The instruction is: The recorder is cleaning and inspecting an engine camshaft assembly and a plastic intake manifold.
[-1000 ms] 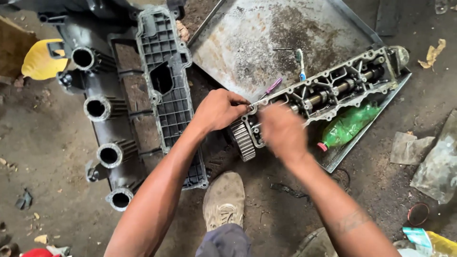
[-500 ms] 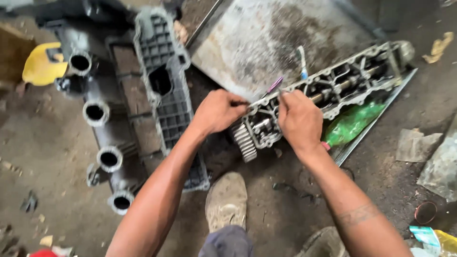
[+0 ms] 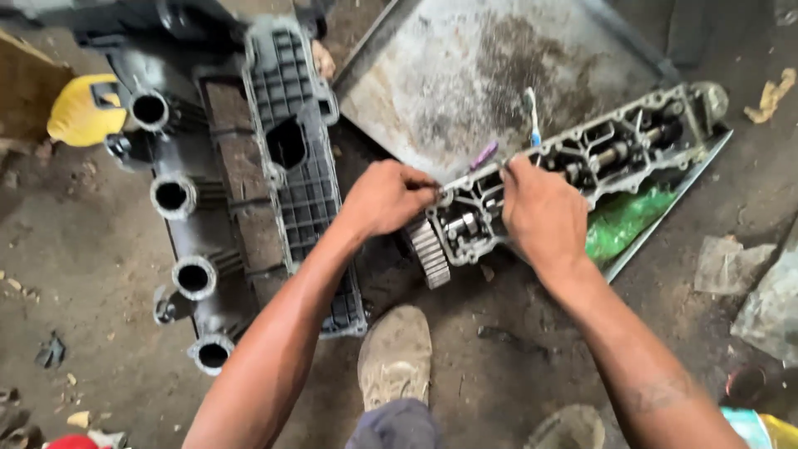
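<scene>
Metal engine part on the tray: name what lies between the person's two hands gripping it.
In the head view, between the left hand and right hand lies the near end of the metal engine part, its shaft exposed, with the toothed gear just below.

Taking the grey engine part point(image 3: 582, 162) as landmark: a crumpled green plastic bag point(image 3: 623, 220) lies just under its lower edge, against the metal tray's rim. A yellow plastic container point(image 3: 79, 112) sits well off to its left — rounded, partly hidden. Far below and right, a yellow-and-blue packet point(image 3: 761, 428) is cut by the frame — too little shows to tell more.
</scene>
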